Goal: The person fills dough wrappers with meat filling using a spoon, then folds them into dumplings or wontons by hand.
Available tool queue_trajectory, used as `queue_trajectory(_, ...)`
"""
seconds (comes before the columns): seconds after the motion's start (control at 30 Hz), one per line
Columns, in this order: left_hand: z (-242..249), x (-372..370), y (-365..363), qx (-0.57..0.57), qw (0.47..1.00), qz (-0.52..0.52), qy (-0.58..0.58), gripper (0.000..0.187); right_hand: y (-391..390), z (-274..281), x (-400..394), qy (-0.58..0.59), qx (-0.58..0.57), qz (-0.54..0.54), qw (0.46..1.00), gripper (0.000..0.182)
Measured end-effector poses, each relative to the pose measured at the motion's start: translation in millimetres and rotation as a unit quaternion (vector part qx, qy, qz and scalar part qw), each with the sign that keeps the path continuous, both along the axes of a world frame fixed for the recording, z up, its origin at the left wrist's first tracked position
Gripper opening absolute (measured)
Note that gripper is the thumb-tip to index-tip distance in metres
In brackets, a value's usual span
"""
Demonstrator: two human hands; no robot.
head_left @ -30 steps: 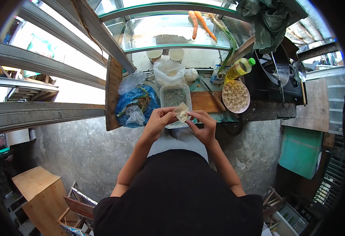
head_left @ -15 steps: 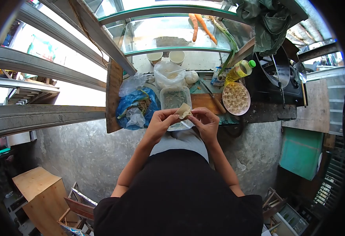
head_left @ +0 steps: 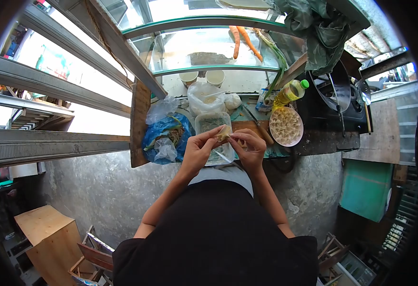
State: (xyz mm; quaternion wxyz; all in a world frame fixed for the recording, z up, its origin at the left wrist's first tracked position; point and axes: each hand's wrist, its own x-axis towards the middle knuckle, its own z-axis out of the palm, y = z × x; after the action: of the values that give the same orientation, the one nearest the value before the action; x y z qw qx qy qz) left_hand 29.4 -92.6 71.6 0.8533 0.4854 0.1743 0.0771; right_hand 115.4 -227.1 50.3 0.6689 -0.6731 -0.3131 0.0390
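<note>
Over a clear plastic tub [head_left: 212, 116], both hands pinch a small pale dumpling wrapper [head_left: 224, 131]. My left hand [head_left: 198, 150] grips its left side between thumb and fingers. From the right, the thumb and fingertips of my right hand [head_left: 251, 151] press the wrapper's other edge. The fingers partly hide it, and any filling cannot be made out. To the right, a round plate [head_left: 289, 144] bears several shaped dumplings. A knife [head_left: 262, 129] lies on a wooden board [head_left: 243, 125] between the tub and the plate.
A blue plastic bag [head_left: 151, 134] with greens sits left of the tub. Behind it stand a white bag [head_left: 203, 102] and two cups [head_left: 215, 76]. An oil bottle [head_left: 292, 91] and a black stove [head_left: 356, 114] are on the right. Carrots [head_left: 250, 44] lie inside the glass case.
The wrapper showed a broad raised flap before; now it looks more folded between my fingertips. The counter appears slightly lower in view.
</note>
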Motion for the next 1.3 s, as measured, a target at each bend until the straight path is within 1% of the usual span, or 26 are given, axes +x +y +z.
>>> queue_trajectory(0.07, 1, 3, 1, 0.013, 1.0, 0.005, -0.001, 0.031, 0, 4, 5, -0.013, -0.04, 0.014, 0.999, 0.023)
queue_trajectory(0.1, 1, 4, 2, 0.026, 1.0, 0.011, 0.0, 0.03, -1, 7, 7, -0.015, -0.039, 0.013, 0.999, 0.023)
queue_trajectory(0.17, -1, 6, 9, 0.027, 1.0, -0.003, 0.0, 0.03, -5, 15, 15, 0.078, 0.037, 0.048, 0.995, 0.029)
queue_trajectory(0.2, -2, 6, 13, 0.026, 1.0, -0.017, 0.004, 0.029, -7, 23, 21, 0.11, 0.044, 0.081, 0.99, 0.029)
queue_trajectory(0.23, 2, 7, 15, 0.026, 0.999, -0.019, 0.003, 0.029, -8, 30, 28, 0.11, 0.044, 0.079, 0.99, 0.029)
queue_trajectory(0.3, 13, 9, 19, -0.011, 0.996, -0.081, 0.037, 0.028, -10, 39, 42, 0.163, -0.031, 0.146, 0.975, 0.024)
queue_trajectory(0.33, 13, 10, 21, -0.012, 0.996, -0.084, 0.037, 0.028, -11, 35, 48, 0.149, -0.069, 0.183, 0.969, 0.022)
queue_trajectory(0.37, 12, 10, 23, 0.005, 0.993, -0.114, 0.038, 0.029, -10, 29, 49, 0.15, -0.069, 0.18, 0.97, 0.022)
queue_trajectory(0.4, 12, 11, 24, 0.022, 0.989, -0.142, 0.038, 0.029, -9, 23, 51, 0.145, -0.075, 0.201, 0.966, 0.021)
queue_trajectory(0.47, 12, 12, 24, 0.025, 0.988, -0.149, 0.043, 0.03, -8, 21, 51, 0.142, -0.081, 0.223, 0.961, 0.02)
queue_trajectory(0.53, 14, 14, 24, 0.029, 0.987, -0.151, 0.048, 0.031, -8, 20, 50, 0.126, -0.054, 0.231, 0.963, 0.015)
queue_trajectory(0.57, 17, 14, 24, 0.005, 0.988, -0.147, 0.053, 0.031, -9, 20, 48, 0.127, -0.055, 0.233, 0.963, 0.015)
queue_trajectory(0.63, 19, 14, 24, -0.022, 0.988, -0.142, 0.06, 0.031, -11, 22, 44, 0.087, -0.061, 0.202, 0.974, 0.012)
queue_trajectory(0.67, 19, 13, 25, -0.035, 0.985, -0.154, 0.067, 0.031, -13, 24, 43, 0.089, -0.062, 0.203, 0.973, 0.012)
queue_trajectory(0.73, 18, 12, 26, -0.048, 0.982, -0.166, 0.075, 0.031, -15, 32, 42, 0.034, -0.091, 0.181, 0.979, 0.013)
queue_trajectory(0.77, 16, 11, 26, -0.065, 0.982, -0.158, 0.085, 0.032, -16, 36, 40, 0.035, -0.092, 0.18, 0.979, 0.013)
queue_trajectory(0.83, 16, 11, 25, -0.081, 0.981, -0.15, 0.096, 0.032, -16, 45, 38, -0.037, -0.124, 0.159, 0.979, 0.015)
queue_trajectory(0.87, 16, 10, 23, -0.11, 0.98, -0.131, 0.098, 0.033, -16, 48, 37, -0.036, -0.124, 0.158, 0.979, 0.015)
queue_trajectory(0.9, 16, 10, 22, -0.138, 0.979, -0.111, 0.101, 0.034, -16, 52, 35, -0.084, -0.147, 0.135, 0.976, 0.016)
queue_trajectory(0.93, 14, 9, 20, -0.139, 0.979, -0.112, 0.101, 0.034, -15, 55, 34, -0.133, -0.17, 0.11, 0.97, 0.017)
queue_trajectory(1.0, 6, 6, 16, -0.116, 0.985, -0.113, 0.06, 0.034, -13, 59, 33, -0.146, -0.176, 0.099, 0.968, 0.017)
queue_trajectory(1.07, 6, 5, 14, -0.117, 0.986, -0.108, 0.057, 0.033, -11, 66, 31, -0.159, -0.182, 0.09, 0.966, 0.016)
queue_trajectory(1.13, 7, 4, 13, -0.117, 0.986, -0.102, 0.055, 0.033, -10, 72, 29, -0.064, -0.163, 0.097, 0.98, 0.016)
queue_trajectory(1.17, 9, 4, 13, -0.116, 0.986, -0.108, 0.054, 0.033, -11, 70, 29, -0.063, -0.163, 0.098, 0.98, 0.016)
queue_trajectory(1.23, 10, 3, 13, -0.115, 0.986, -0.112, 0.053, 0.033, -10, 65, 30, -0.14, -0.148, 0.083, 0.975, 0.015)
queue_trajectory(1.3, 11, 2, 12, -0.127, 0.985, -0.101, 0.062, 0.034, -10, 69, 27, -0.13, -0.153, 0.092, 0.975, 0.014)
